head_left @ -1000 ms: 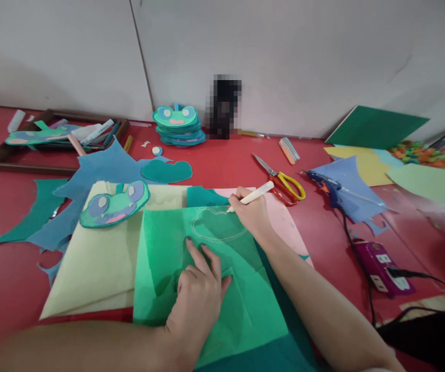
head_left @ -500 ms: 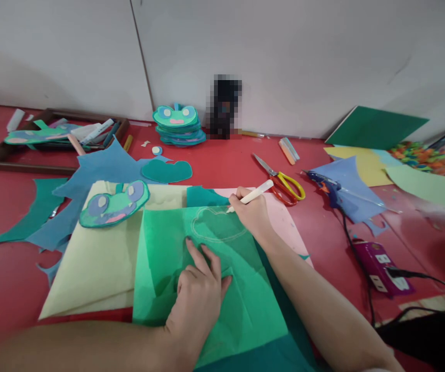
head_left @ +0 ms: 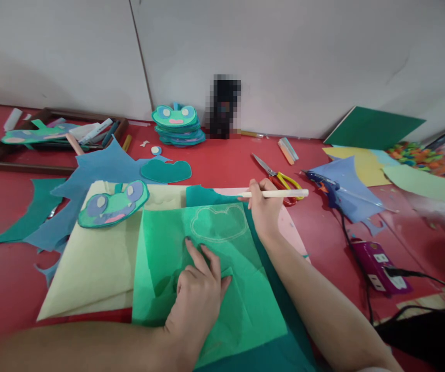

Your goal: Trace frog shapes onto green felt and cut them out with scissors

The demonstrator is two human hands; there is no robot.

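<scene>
My left hand (head_left: 199,284) presses on a bright green sheet (head_left: 160,248), its fingers spread. A white double outline (head_left: 219,222) like a cloud or frog head is drawn near the sheet's top edge. In my right hand (head_left: 264,209) is a white marker (head_left: 288,194), held nearly level just past the sheet's top right corner, its tip pointing left. Beneath the green sheet lie a dark teal sheet (head_left: 241,356), a pale yellow sheet (head_left: 94,268) and a pink one (head_left: 292,232). A felt-like frog face (head_left: 110,209) rests on the yellow sheet.
Behind my right hand are scissors (head_left: 284,181) with red and yellow handles. A glue gun (head_left: 319,183) and a purple power strip (head_left: 381,266) with cords are at right. Stacked frog faces (head_left: 176,126), a teal cutout (head_left: 166,170), blue scraps (head_left: 106,165) and a brown tray (head_left: 25,168) sit farther left.
My right hand has moved right and off the drawn outline, and the marker has swung from slanted to nearly level. The outline's right side now shows fully. My left hand has stayed put.
</scene>
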